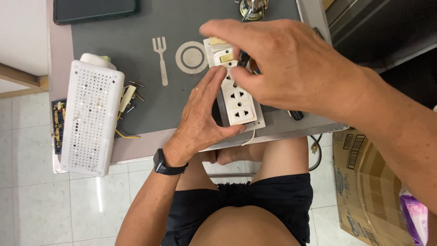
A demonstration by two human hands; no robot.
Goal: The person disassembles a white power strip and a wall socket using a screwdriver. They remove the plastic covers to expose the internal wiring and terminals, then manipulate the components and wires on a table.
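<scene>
A white power strip (238,101) with several sockets and a small switch lies on a grey mat (136,45) on a small table. My left hand (203,118) cups the strip's left side and near end, thumb under its lower edge, a black watch on the wrist. My right hand (282,64) hovers over the strip's far end by the switch, fingers curled, pinching something dark that I cannot make out.
A white perforated plastic cover (91,118) lies at the table's left edge, with loose screws and a yellow wire (129,98) beside it. A dark tablet (93,10) sits far left. A cardboard box (368,187) stands on the tiled floor at right.
</scene>
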